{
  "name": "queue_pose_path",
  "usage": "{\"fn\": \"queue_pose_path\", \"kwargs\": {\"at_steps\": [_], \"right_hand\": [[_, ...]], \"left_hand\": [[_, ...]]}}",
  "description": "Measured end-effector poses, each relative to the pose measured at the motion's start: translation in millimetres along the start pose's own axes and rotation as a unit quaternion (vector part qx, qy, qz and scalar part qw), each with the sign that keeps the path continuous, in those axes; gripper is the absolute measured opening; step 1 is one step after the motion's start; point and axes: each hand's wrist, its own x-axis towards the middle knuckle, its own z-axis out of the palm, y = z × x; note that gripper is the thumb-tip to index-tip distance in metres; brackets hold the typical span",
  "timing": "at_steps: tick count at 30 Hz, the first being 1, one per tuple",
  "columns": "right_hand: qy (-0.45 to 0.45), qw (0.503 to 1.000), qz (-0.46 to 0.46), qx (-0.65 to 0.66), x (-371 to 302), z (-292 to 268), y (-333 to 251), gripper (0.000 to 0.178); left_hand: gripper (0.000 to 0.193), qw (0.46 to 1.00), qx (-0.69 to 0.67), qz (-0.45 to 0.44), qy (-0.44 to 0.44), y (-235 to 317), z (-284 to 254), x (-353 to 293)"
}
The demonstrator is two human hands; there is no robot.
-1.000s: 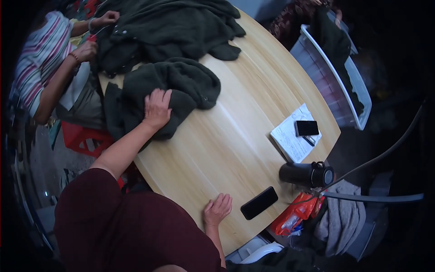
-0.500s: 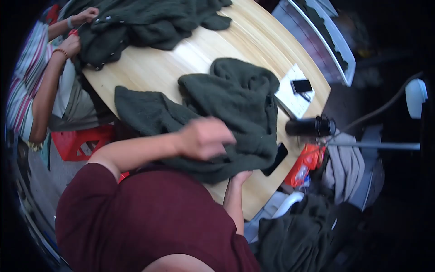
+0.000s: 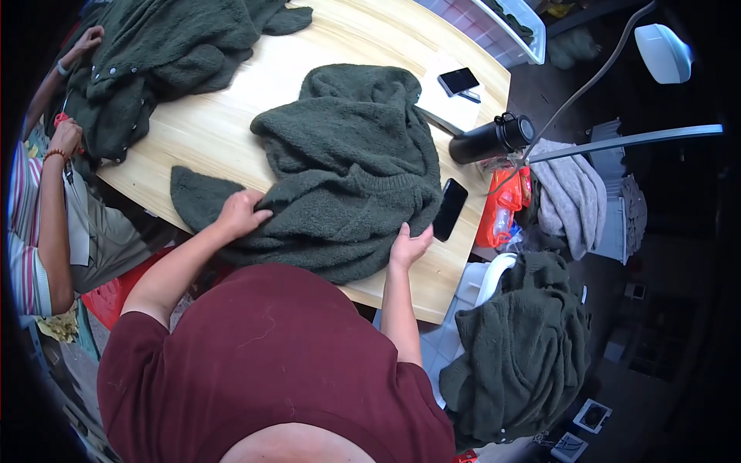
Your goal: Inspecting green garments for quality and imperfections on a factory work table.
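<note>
A dark green fleece garment (image 3: 347, 185) lies bunched on the wooden table in front of me, with a ribbed band across its nearer part. My left hand (image 3: 243, 216) is closed on a fold at its left, fingers curled into the cloth. At the near right edge, my right hand (image 3: 411, 245) has its thumb against the fabric, with cloth between thumb and fingers; the fingertips are partly hidden. Just beside that hand lies a black phone (image 3: 450, 208).
Across the table's left end, a co-worker's hands (image 3: 68, 137) work at another green garment (image 3: 166, 58), holding a red-handled tool. A black bottle (image 3: 490, 139), papers and a second phone (image 3: 458, 81) sit at right. Green garments (image 3: 521, 347) are piled beside me, below an orange bag (image 3: 502, 208).
My left hand has come down from above the garment, moving left onto a fold. My right hand now shows more at the near edge. The whole view has shifted.
</note>
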Motion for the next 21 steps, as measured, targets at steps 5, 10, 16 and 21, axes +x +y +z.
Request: {"fn": "queue_pose_path", "kwargs": {"at_steps": [5, 10, 16, 21], "right_hand": [[-0.309, 0.93, 0.001, 0.198, 9, -35, -99, 0.05], [-0.176, 0.925, -0.333, 0.04, 11, 6, -119, 0.039], [-0.281, 0.891, -0.33, 0.132, -4, -8, -123, 0.027], [-0.418, 0.789, -0.284, 0.349, -19, -64, -161, 0.027]], "left_hand": [[0.013, 0.992, -0.029, 0.041, -0.112, 3, 14, 14], [0.012, 0.973, 0.048, 0.125, -0.187, 36, 32, 8], [0.062, 0.988, -0.004, 0.149, 0.026, 76, -10, 9], [0.051, 0.977, -0.181, 0.074, -0.081, 99, -12, 6]]}}
